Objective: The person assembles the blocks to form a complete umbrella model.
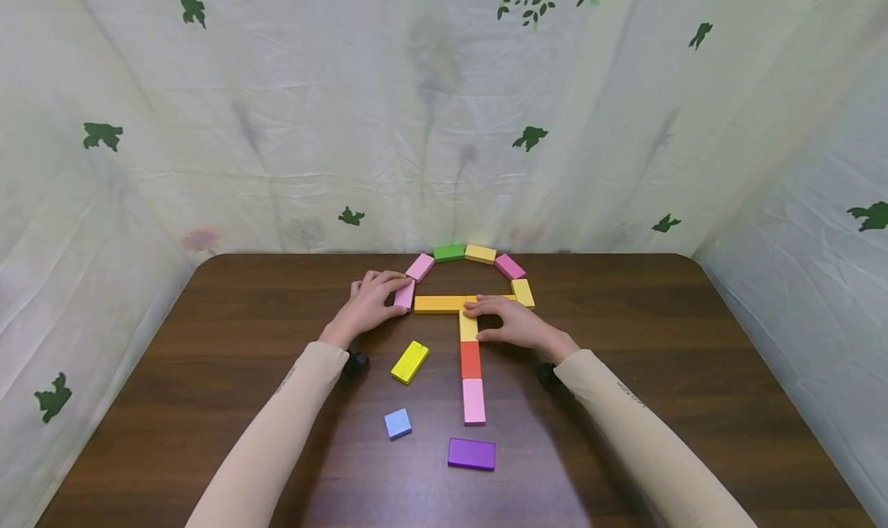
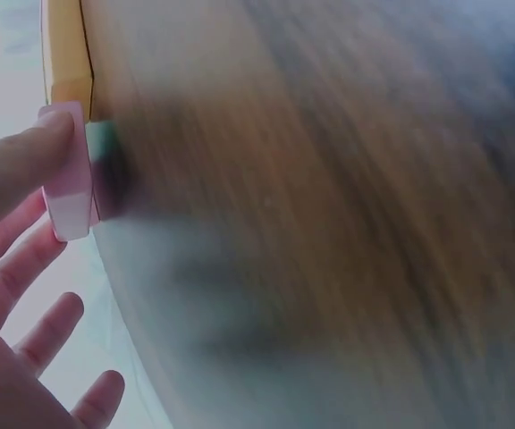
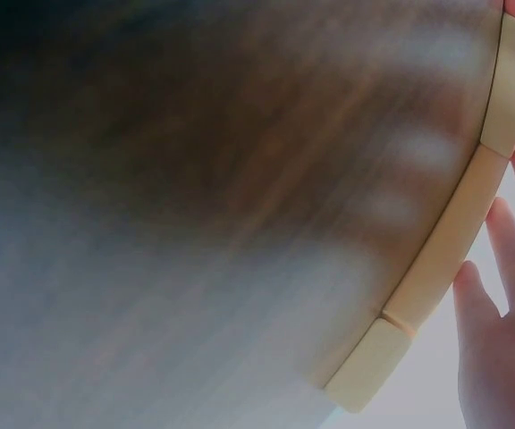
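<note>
My left hand (image 1: pixel 368 300) pinches a pink block (image 1: pixel 405 295) at the left end of an arch of blocks. In the left wrist view the thumb lies on this pink block (image 2: pixel 71 183) and fingertips meet its other side. Beside it runs an orange bar (image 1: pixel 437 304), level across the arch's base. My right hand (image 1: pixel 516 324) reaches over the bar's right half and hides part of it, with fingertips at the top of a yellow block (image 1: pixel 468 327). In the right wrist view its fingers are extended along the orange bar (image 3: pixel 450 241).
The arch continues through another pink block (image 1: pixel 420 267), a green block (image 1: pixel 449 253), a yellow block (image 1: pixel 480 253), a magenta block (image 1: pixel 509 266) and a yellow block (image 1: pixel 523 293). Below stand red (image 1: pixel 470 359) and pink (image 1: pixel 474 401) blocks. Loose: yellow (image 1: pixel 409 361), blue (image 1: pixel 398 423) and purple (image 1: pixel 472 454) blocks.
</note>
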Demonstrator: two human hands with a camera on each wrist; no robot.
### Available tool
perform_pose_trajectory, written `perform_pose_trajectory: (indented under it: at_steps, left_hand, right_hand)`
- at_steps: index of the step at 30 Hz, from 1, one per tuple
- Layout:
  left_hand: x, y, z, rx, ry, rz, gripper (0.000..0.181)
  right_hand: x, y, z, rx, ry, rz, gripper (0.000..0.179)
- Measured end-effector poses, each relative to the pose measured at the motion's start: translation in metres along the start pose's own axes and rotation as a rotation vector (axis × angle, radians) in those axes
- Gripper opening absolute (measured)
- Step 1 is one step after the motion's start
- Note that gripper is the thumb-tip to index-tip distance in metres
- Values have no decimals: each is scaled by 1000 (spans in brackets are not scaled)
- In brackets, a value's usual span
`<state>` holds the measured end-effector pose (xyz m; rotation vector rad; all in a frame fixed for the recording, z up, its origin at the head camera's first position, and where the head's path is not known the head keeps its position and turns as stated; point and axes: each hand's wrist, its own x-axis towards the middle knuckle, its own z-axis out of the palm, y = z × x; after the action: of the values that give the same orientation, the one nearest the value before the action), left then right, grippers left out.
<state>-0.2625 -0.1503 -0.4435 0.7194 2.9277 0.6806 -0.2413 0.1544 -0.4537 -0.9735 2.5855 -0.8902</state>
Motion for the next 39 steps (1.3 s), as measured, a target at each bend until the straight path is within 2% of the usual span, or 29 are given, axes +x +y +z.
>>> perform_pose_trajectory:
  at_steps: [13,23,32,39]
  left_hand:
    - [7,3,5,45,-16,-65,61]
    - [11,0,10,64,0,-38,60]
    - [11,3,8,73,-55,-30,64]
    - [12,4,7,86,-69,-43,66]
  right_hand:
    - [0,-1,-1,8,5,-15,51]
    - [0,0,0,1,1,-2,51]
    - [-1,-1,1,7,6,0,51]
    - [-1,-1,0,0,8,-5,50]
